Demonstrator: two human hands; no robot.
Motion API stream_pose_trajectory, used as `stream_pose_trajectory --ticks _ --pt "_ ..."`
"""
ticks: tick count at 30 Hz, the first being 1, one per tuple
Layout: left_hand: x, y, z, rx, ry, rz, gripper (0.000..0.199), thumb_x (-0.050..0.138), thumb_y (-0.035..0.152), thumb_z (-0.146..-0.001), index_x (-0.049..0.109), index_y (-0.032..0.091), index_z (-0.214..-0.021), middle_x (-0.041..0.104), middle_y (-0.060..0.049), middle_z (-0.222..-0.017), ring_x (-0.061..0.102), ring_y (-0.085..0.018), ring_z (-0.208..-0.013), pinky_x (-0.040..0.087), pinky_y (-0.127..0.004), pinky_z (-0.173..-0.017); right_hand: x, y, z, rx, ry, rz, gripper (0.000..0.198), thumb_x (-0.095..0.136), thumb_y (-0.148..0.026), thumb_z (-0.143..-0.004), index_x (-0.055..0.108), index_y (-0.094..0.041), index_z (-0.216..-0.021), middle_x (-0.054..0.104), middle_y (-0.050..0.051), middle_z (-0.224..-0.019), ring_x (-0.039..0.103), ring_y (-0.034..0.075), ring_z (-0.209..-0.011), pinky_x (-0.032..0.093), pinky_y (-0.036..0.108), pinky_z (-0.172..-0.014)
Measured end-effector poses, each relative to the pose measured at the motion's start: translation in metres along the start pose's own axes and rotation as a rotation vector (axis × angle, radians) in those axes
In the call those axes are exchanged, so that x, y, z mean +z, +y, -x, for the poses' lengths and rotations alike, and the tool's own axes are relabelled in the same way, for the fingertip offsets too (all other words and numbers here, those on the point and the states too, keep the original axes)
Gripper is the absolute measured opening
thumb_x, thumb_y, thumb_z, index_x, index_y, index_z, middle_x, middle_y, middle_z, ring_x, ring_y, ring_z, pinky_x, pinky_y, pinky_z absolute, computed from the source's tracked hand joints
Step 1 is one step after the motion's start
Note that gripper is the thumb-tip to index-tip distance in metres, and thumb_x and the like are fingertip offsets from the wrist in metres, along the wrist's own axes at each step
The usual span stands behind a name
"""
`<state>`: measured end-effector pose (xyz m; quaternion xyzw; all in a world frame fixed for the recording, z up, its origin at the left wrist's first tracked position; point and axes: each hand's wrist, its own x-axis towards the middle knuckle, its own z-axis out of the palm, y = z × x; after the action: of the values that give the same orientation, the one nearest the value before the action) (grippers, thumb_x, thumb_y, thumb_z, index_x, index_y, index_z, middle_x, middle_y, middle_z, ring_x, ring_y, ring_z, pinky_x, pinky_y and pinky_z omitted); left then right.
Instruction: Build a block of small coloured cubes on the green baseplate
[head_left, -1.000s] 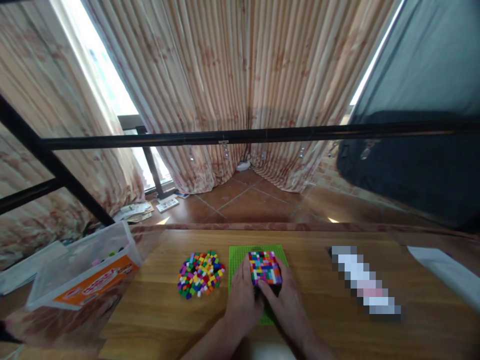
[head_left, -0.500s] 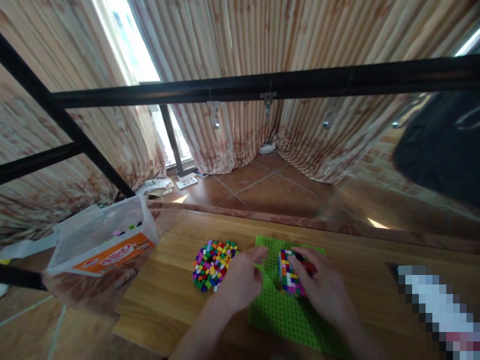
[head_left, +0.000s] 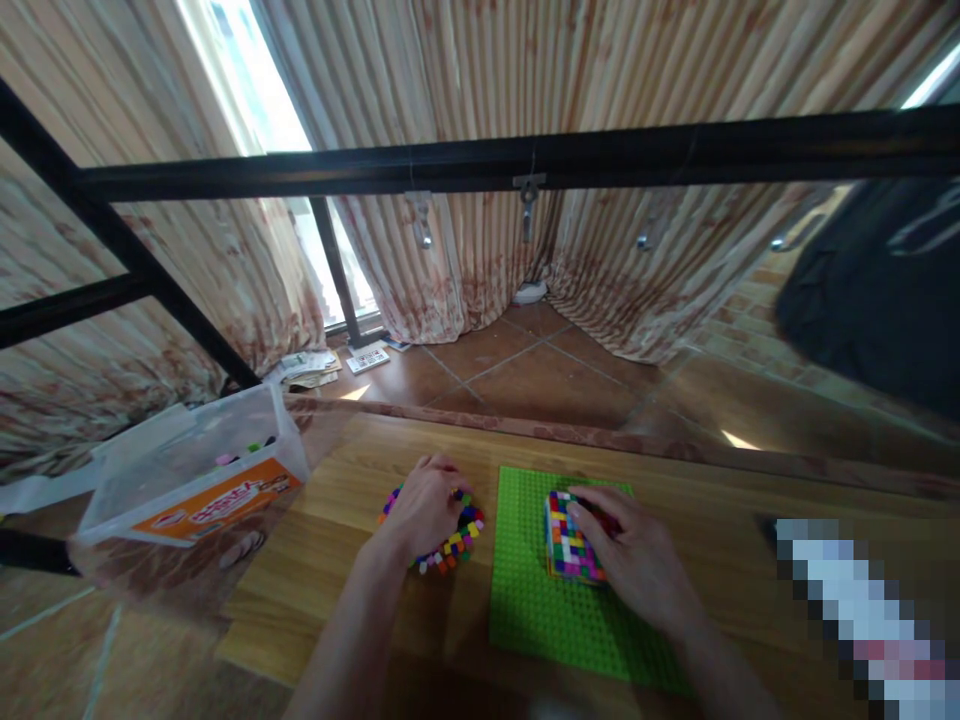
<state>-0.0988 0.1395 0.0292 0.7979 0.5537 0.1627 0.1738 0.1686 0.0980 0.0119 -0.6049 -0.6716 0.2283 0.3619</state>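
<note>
Green plate (head_left: 521, 610) lies under the block (head_left: 568, 545), now gripped by the right hand (head_left: 634, 550) alone, the left hand (head_left: 424, 510) having crossed to the bricks (head_left: 461, 548), putting them within reach, though I cannot tell whether it pinches any.

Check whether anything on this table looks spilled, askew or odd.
Nothing looks spilled: the loose bricks sit heaped beside the green baseplate. The oddity is the pixelated patch at right, which obscures whatever lies there.

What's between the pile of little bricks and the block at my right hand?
In the head view, a narrow strip of wooden tabletop, then the left part of the green studded baseplate, between the brick pile and the multicoloured brick block.
</note>
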Motion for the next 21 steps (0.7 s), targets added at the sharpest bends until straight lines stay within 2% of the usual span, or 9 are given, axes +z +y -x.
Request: stream_pose_trajectory --ticks 10,18,21 --pt "0.0018 0.0 -0.002 0.018 0.006 -0.007 0.022 0.055 0.006 -0.074 0.071 0.019 -0.08 0.065 -0.005 -0.094 0.056 -0.02 -0.096 0.045 -0.034 -0.091 -0.0009 -0.0022 0.0002 0.009 -0.013 -0.03 0.033 0.051 -0.047 -0.091 0.072 -0.024 -0.102 0.071 0.006 -0.107 0.065 0.023 -0.099 0.05 0.04 -0.092" --pt "-0.0001 -0.0003 -0.0045 0.029 -0.005 0.012 0.016 0.053 0.004 -0.074 0.062 0.018 -0.072 0.062 -0.004 -0.086 0.056 -0.019 -0.087 0.045 -0.031 -0.081 -0.0005 -0.0017 -0.0009 0.019 -0.003 -0.083 0.033 0.051 -0.045 -0.091 0.071 -0.022 -0.102 0.07 0.008 -0.107 0.064 0.023 -0.099 0.049 0.039 -0.092" --pt "-0.0011 0.0019 -0.0034 0.006 0.004 0.068 0.012 0.055 0.008 -0.076 0.059 0.019 -0.076 0.063 -0.003 -0.085 0.058 -0.019 -0.084 0.045 -0.03 -0.078 -0.0028 -0.0029 -0.0029 0.053 0.001 -0.101 0.033 0.05 -0.044 -0.091 0.072 -0.021 -0.1 0.07 0.008 -0.106 0.065 0.022 -0.099 0.049 0.037 -0.091"
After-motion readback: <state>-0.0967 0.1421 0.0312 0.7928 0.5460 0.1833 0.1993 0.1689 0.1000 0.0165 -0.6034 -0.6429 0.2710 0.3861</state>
